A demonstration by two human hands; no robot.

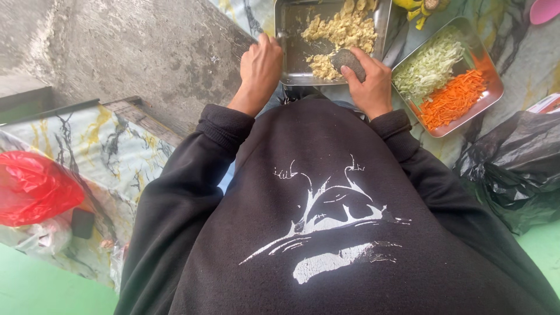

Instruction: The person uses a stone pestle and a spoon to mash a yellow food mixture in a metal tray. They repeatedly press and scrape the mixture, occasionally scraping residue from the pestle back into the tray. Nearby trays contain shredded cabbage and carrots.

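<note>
At the top centre of the frame, we close our right hand (371, 81) around a grey stone (348, 61) pressed on the yellow mash (341, 32). Our left hand (261, 67) clasps the steel tray's (287, 35) left rim, while a second tray (493, 76) of shredded cabbage (429, 67) and carrot (452, 98) sits just right on the bench (525, 55).

Both arms reach forward in black sleeves. The left hand (261, 63) curls into a loose fist, knuckles up; the right hand (369, 79) is cupped, fingers wrapped and closed.
</note>
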